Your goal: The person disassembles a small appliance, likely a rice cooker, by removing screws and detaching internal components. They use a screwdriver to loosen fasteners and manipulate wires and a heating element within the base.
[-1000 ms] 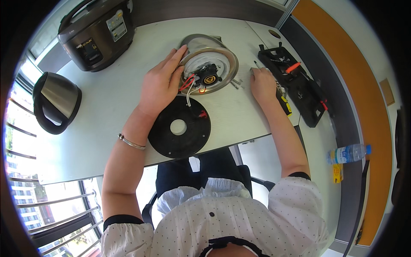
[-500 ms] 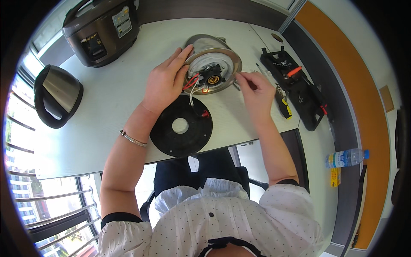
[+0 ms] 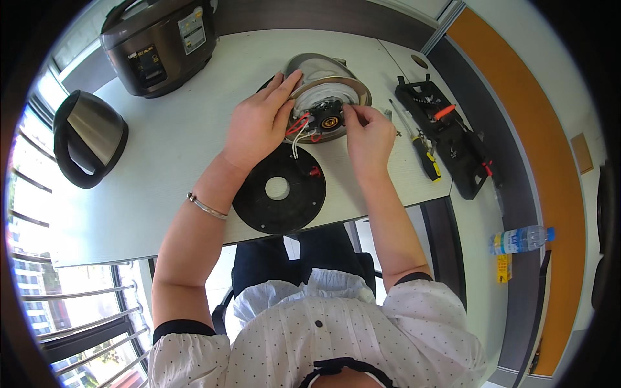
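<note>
Left hand (image 3: 259, 129) is lying spread against vessel (image 3: 317, 68) | right hand (image 3: 370, 141) is pressing fingertips together at fitting (image 3: 330, 121), any item indiscernible | vessel is lying tipped on surface (image 3: 174, 161) beyond disc (image 3: 278, 216)

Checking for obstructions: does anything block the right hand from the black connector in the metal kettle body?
Nothing visible does: the right hand is at the right edge of the black connector; the white wires hang to its left.

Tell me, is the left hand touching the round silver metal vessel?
Touching. In the head view, the left hand lies against the vessel, no gap showing.
</note>
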### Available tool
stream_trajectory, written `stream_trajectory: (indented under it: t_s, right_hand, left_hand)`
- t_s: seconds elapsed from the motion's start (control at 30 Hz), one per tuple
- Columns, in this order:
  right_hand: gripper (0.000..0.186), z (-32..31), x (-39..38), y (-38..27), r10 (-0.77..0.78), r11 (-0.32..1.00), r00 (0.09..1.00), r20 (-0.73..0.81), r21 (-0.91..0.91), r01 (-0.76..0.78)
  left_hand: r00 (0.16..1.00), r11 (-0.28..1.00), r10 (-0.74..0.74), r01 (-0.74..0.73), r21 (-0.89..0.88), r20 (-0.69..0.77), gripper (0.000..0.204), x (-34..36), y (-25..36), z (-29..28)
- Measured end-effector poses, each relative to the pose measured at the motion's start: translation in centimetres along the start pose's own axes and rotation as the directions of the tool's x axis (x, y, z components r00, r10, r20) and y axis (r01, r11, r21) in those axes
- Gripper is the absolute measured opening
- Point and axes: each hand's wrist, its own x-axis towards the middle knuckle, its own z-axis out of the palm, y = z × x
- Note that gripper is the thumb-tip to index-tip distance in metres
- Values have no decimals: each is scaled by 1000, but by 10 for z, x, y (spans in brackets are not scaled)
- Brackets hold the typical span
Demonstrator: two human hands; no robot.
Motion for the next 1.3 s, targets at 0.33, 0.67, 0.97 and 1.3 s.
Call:
stream_trajectory:
  t_s: [0.33,0.67,0.97,1.3]
  right_hand:
    - [14,-1,5,-1,-129,991,991,17,-20,130]
    - [6,-7,19,15,-449,893,889,85,38,448]
    - [7,-14,20,19,-617,773,776,133,-84,629]
    - [11,-9,16,22,-626,776,780,21,-91,625]
  left_hand:
    - [1000,1000,-1,1,-27,-7,44,0,-2,2]
    - [998,997,46,-49,-67,-40,44,1,-8,5]
    - [1000,999,10,-10,-44,-2,43,2,-3,-1]
    - [1000,1000,1,-1,-14,2,44,1,-2,-1]
